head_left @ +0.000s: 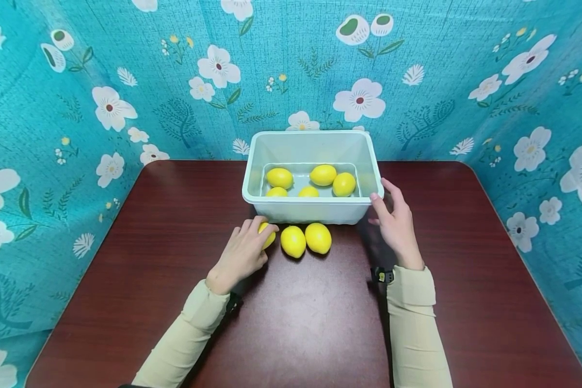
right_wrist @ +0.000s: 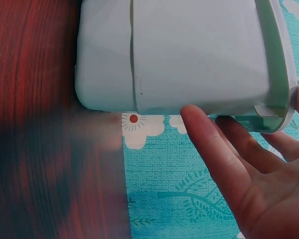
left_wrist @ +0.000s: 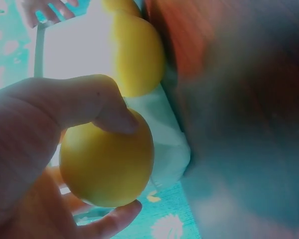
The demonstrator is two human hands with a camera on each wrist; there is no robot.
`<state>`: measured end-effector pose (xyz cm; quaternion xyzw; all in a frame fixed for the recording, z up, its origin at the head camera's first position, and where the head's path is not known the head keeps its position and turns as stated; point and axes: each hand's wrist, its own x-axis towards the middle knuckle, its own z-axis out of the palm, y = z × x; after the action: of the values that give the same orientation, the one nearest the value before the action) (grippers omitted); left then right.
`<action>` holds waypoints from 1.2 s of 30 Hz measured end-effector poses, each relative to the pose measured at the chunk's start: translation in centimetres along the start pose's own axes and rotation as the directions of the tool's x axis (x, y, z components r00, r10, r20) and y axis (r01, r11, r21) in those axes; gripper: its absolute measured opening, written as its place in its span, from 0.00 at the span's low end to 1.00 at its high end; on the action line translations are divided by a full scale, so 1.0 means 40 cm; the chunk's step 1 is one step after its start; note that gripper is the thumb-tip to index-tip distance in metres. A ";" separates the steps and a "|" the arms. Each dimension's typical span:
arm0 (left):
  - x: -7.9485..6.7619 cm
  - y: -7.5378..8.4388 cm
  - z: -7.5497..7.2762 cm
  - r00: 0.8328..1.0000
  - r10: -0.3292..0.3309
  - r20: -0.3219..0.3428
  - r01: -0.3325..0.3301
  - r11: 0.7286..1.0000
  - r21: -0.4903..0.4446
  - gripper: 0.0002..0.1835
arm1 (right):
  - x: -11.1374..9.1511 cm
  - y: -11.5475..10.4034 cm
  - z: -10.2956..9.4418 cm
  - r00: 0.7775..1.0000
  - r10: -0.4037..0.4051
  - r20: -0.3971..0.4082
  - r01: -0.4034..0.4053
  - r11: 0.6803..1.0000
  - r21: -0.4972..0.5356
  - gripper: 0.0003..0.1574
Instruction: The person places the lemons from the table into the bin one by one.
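Note:
A yellow lemon (left_wrist: 107,164) is gripped by my left hand (head_left: 242,248), with the thumb on one side and fingers round the other. Two more lemons lie on the table just right of it, one (head_left: 293,241) nearer and one (head_left: 318,238) farther right. Behind them stands a pale plastic bin (head_left: 310,209) with several lemons (head_left: 323,175) on its floor. My right hand (head_left: 397,226) holds the bin's front right corner, thumb at the rim and the other fingers along the outside, as the right wrist view shows.
The dark red-brown wooden table (head_left: 184,199) reaches back to a turquoise flowered cloth (head_left: 281,70), which hangs behind and at both sides. The bin sits by the table's far edge.

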<state>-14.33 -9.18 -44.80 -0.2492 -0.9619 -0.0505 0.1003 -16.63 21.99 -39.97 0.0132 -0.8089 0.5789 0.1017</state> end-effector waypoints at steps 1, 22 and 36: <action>0.000 0.001 -0.002 1.000 0.002 -0.002 -0.002 1.000 0.002 0.30 | 0.000 0.000 0.000 1.000 0.000 0.001 0.000 1.000 0.000 0.33; 0.006 0.022 -0.048 0.991 0.100 -0.085 -0.101 0.995 -0.017 0.30 | -0.001 0.002 0.001 1.000 -0.007 0.001 0.007 1.000 -0.003 0.33; 0.019 0.038 -0.080 0.983 0.156 -0.094 -0.159 0.987 -0.031 0.30 | 0.001 0.000 0.001 1.000 -0.004 -0.002 0.004 1.000 -0.008 0.32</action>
<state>-13.69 -7.96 -41.46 -0.3237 -0.9325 -0.0721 0.1432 -16.66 21.97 -39.98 0.0140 -0.8112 0.5754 0.1037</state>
